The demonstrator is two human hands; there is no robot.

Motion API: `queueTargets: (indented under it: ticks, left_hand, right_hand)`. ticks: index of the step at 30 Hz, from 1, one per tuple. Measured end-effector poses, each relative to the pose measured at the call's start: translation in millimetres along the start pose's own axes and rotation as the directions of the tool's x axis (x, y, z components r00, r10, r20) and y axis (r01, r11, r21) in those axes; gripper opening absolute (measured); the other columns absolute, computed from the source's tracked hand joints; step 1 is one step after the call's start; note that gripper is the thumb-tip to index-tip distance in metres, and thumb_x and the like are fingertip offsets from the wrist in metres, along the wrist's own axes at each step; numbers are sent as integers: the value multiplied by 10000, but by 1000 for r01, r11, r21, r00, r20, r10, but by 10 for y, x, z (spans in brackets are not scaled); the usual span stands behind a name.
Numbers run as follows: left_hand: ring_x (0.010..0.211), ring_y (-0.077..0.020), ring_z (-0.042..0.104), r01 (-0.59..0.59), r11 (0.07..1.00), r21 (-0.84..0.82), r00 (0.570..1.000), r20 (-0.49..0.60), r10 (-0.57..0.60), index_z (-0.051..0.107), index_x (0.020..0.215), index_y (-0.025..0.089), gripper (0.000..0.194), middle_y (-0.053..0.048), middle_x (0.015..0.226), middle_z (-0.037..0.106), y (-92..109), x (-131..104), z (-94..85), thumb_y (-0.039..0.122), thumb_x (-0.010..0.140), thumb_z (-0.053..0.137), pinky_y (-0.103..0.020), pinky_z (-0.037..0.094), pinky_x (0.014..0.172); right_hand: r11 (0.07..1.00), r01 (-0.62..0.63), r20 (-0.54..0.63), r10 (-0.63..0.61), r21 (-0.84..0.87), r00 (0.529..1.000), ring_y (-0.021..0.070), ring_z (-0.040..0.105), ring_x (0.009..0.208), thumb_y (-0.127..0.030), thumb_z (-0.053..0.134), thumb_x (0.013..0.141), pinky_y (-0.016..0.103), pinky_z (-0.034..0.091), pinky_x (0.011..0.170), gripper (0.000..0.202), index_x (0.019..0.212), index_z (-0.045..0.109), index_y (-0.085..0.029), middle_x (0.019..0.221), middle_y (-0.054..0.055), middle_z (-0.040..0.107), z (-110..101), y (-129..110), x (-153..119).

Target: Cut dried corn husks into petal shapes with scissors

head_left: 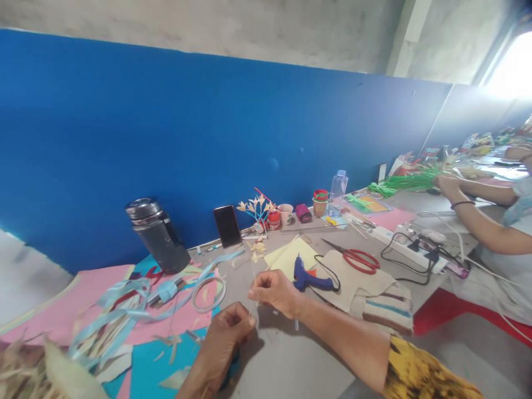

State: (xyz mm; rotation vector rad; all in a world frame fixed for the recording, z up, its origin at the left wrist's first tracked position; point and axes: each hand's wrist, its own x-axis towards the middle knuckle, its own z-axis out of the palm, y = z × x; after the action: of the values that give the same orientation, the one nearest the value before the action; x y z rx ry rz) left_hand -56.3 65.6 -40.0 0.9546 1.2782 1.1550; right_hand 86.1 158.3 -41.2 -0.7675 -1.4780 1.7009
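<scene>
My left hand (pixel 230 335) is closed in a pinch at the front of the table, thumb against forefinger. Just above and to its right, my right hand (pixel 272 293) pinches too, its fingertips close to the left ones. A thin, pale strand runs between the fingertips; its kind is too fine to make out. Something dark teal (pixel 233 366) shows partly beneath my left hand. To the right of my right hand lies a blue glue gun (pixel 310 277), near pale yellow paper sheets (pixel 291 256). Left of my hands is a roll of tape (pixel 209 293).
A dark flask (pixel 160 238), phone (pixel 228 225), straw-coloured flowers (pixel 257 208) and clear bottle (pixel 337 194) stand along the blue wall. Red-handled scissors (pixel 361 260) and a power strip (pixel 405 246) lie right. Blue ribbon (pixel 120 316) covers pink paper left. Another person's arm (pixel 477 221) reaches in.
</scene>
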Motion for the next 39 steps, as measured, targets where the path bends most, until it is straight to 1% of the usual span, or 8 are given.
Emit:
queueTargets:
  ticks: [10, 15, 18, 21, 24, 28, 35, 39]
  left_hand:
    - [493, -102, 455, 35, 990, -135, 999, 37, -30, 541, 561, 159, 438, -14, 532, 561, -99, 37, 35, 482, 613, 832, -228, 312, 508]
    - [514, -105, 475, 75, 987, -140, 994, 90, -62, 550, 567, 153, 425, -15, 548, 564, -22, -9, 47, 472, 638, 822, -225, 338, 520]
    - [620, -138, 555, 86, 990, -113, 990, 126, -71, 668, 699, 139, 378, -65, 711, 655, 57, -45, 53, 490, 663, 803, -242, 408, 584]
    - [786, -186, 605, 37, 995, -96, 998, 51, -32, 738, 888, 158, 448, -100, 926, 688, 98, -42, 41, 557, 685, 762, -272, 462, 670]
    - [706, -158, 570, -18, 998, -61, 1000, -11, 17, 736, 782, 165, 409, -58, 773, 654, 78, -2, 7, 566, 704, 739, -246, 437, 634]
    - [564, -118, 486, -8, 996, -91, 1000, 13, 9, 656, 614, 154, 364, -16, 601, 571, 36, 24, -3, 485, 663, 798, -229, 381, 556]
    - [586, -107, 529, 54, 967, -248, 997, 73, -37, 687, 761, 114, 337, -40, 706, 630, 24, 13, 48, 395, 648, 835, -241, 410, 572]
    - [550, -91, 501, 43, 968, -249, 999, 42, -33, 668, 690, 126, 292, -5, 590, 588, -2, 21, 34, 353, 637, 845, -235, 413, 579]
  right_hand:
    - [1000, 7, -75, -6, 18, 997, 57, 310, 466, -508, 873, 535, 233, 209, 456, 482, 554, 538, -161, 467, -71, 437, 20, -20, 8]
    - [998, 30, -93, -25, 59, 995, 61, 328, 477, -506, 875, 531, 233, 213, 466, 482, 567, 539, -162, 481, -68, 443, 11, -33, 9]
    - [997, 35, -73, -31, 64, 997, 60, 331, 473, -512, 863, 554, 228, 217, 462, 479, 568, 537, -162, 493, -64, 453, 5, -43, 1]
    - [997, 48, -30, -46, 65, 998, 65, 368, 488, -505, 860, 558, 224, 258, 473, 454, 584, 570, -157, 541, -47, 513, 20, -56, -21]
    - [997, 62, 21, -63, 43, 998, 73, 406, 498, -502, 845, 578, 228, 287, 483, 424, 595, 606, -153, 568, -30, 559, 44, -58, -41]
    - [998, 61, 24, -60, -8, 998, 81, 423, 518, -463, 846, 589, 231, 313, 507, 388, 580, 618, -148, 541, -34, 544, 52, -44, -58]
    - [995, 97, 90, -99, 26, 991, 129, 535, 550, -485, 804, 654, 263, 416, 536, 387, 575, 600, -166, 616, 7, 619, 50, 5, -89]
    - [989, 118, 71, -113, -86, 991, 88, 435, 518, -490, 782, 686, 228, 323, 484, 386, 584, 621, -154, 552, -24, 542, 19, -22, -98]
